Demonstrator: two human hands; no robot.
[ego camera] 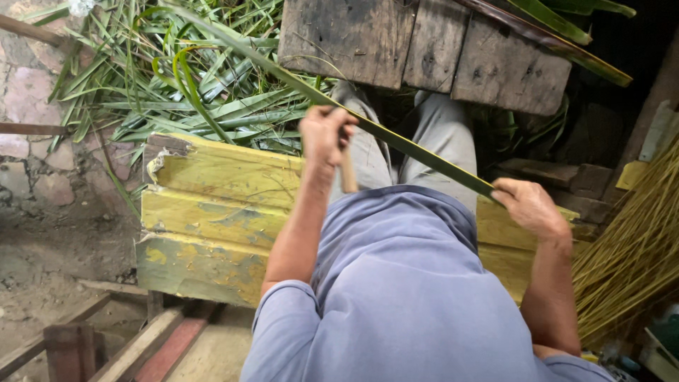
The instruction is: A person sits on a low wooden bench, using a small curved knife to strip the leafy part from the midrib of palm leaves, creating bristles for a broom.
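**A:** Where was the leaf when you stopped?

**B:** You had the long green palm leaf [396, 138] stretched slantwise across your lap, above your grey trousers. Your left hand [324, 134] was closed in a fist around it near its middle, and a pale wooden handle [348, 173] stuck down out of that same fist; the tool's working end was hidden, so I could not tell what it was.

**A:** And the other hand?

**B:** Your right hand [529, 205] was closed on the leaf's lower end, fingers curled over it, just above the edge of the yellow wooden bench [212, 212] you sat on. The leaf's far end curved up and away over the heap of cut green leaves [177, 78] on the ground to your left.

**A:** What else lay around you?

**B:** A dark plank table [424, 42] stood ahead of your knees, and a bundle of thin yellowish ribs [629, 262] lay at your right side, close to your elbow.
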